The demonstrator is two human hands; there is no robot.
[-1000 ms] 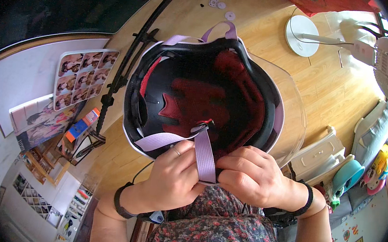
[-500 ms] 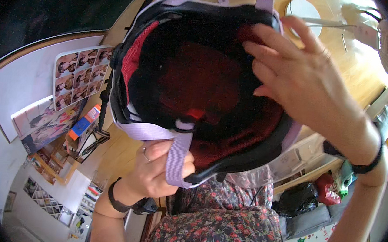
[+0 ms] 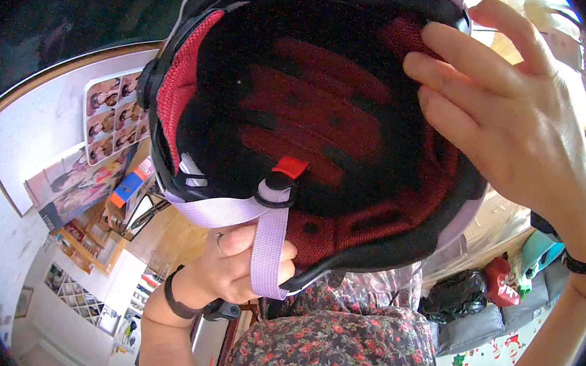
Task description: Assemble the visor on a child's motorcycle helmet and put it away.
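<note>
A bike-style helmet (image 3: 313, 121) is held up with its inside facing me. Its shell is dark-rimmed, lined with black and dark red padding. My left hand (image 3: 240, 259) is closed on the lower rim, with a lilac strap (image 3: 269, 248) running across its fingers. A small red tab (image 3: 291, 166) sits by a black slider on that strap, inside the helmet. At the upper right, my right hand (image 3: 512, 105) has its fingers spread, several of them reaching over the rim near a red mesh pad (image 3: 402, 37). Its thumb is hidden.
To the left stand a white board (image 3: 38, 123), a photo sheet (image 3: 106, 112) and a blue-and-orange box (image 3: 129, 187). At the lower right, a black plastic bag (image 3: 457, 295) and a red item (image 3: 503, 282) lie on a grey sofa (image 3: 473, 331).
The helmet has come closer and tipped, so more of its red padding shows. My right hand has shifted right and its thumb has gone out of sight. My left hand keeps its grip.
</note>
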